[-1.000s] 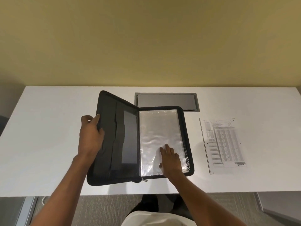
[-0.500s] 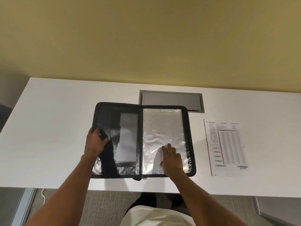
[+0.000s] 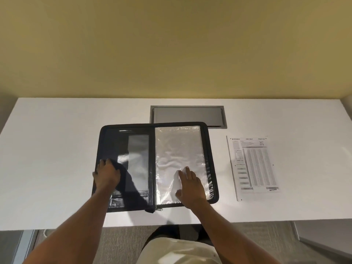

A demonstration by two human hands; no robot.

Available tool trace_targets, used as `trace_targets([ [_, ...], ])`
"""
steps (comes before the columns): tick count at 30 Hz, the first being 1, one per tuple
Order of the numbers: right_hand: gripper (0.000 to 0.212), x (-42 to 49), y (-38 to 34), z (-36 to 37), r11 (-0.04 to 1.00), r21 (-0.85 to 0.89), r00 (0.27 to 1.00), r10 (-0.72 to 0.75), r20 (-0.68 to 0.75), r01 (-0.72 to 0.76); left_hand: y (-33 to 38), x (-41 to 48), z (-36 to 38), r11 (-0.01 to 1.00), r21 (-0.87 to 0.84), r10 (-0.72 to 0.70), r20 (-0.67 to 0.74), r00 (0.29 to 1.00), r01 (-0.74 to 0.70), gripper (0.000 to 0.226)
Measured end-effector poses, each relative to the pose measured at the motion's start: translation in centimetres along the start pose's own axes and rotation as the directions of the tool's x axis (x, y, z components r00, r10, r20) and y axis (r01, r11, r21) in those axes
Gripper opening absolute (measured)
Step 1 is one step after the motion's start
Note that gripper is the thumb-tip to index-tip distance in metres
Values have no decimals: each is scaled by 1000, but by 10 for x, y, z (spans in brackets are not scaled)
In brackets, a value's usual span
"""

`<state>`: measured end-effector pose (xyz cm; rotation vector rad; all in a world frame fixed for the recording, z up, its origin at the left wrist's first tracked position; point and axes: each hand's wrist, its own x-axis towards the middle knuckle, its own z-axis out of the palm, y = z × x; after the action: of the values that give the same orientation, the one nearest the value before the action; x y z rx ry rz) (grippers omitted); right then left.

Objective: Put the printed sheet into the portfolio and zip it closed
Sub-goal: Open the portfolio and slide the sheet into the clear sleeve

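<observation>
Two hands lie flat on the open portfolio [image 3: 155, 164], fingers spread and gripping nothing: the left hand [image 3: 106, 175] presses the dark inner cover, the right hand [image 3: 189, 184] rests on the clear plastic sleeve [image 3: 179, 149]. And the printed sheet [image 3: 253, 165] waits untouched on the table [image 3: 57, 149], toward its right edge, well apart from the right hand and just past the portfolio's zip border. It's a single leaf, so expect it to be light, floppy and hard to lift off a smooth top; I'd slide it to the near edge or pinch up a corner. That sleeve looks slick and crinkly, so feeding needs care.
</observation>
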<state>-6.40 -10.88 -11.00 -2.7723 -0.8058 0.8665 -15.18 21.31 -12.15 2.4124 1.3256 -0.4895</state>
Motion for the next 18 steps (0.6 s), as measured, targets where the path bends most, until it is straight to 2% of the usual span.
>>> trace_targets([
  [3,82,4,4,-11,999,17,998,-30,-55,31,28,-12,2,998,-56,-12,-121,993,6,60],
  [6,84,9,17,-29,998,-17,992,-58,-112,57,66,-25,6,980,-153,91,-201,975,-123,57],
  [9,87,13,39,-51,999,15,983,-43,-180,46,108,-37,20,943,-220,203,-216,955,-250,55],
  [12,90,16,71,-73,998,60,969,13,-246,2,156,-56,39,909,-223,307,-214,927,-353,64],
  [18,88,10,160,-105,989,82,949,141,-281,-123,268,-110,82,880,-246,384,-139,913,-407,66],
])
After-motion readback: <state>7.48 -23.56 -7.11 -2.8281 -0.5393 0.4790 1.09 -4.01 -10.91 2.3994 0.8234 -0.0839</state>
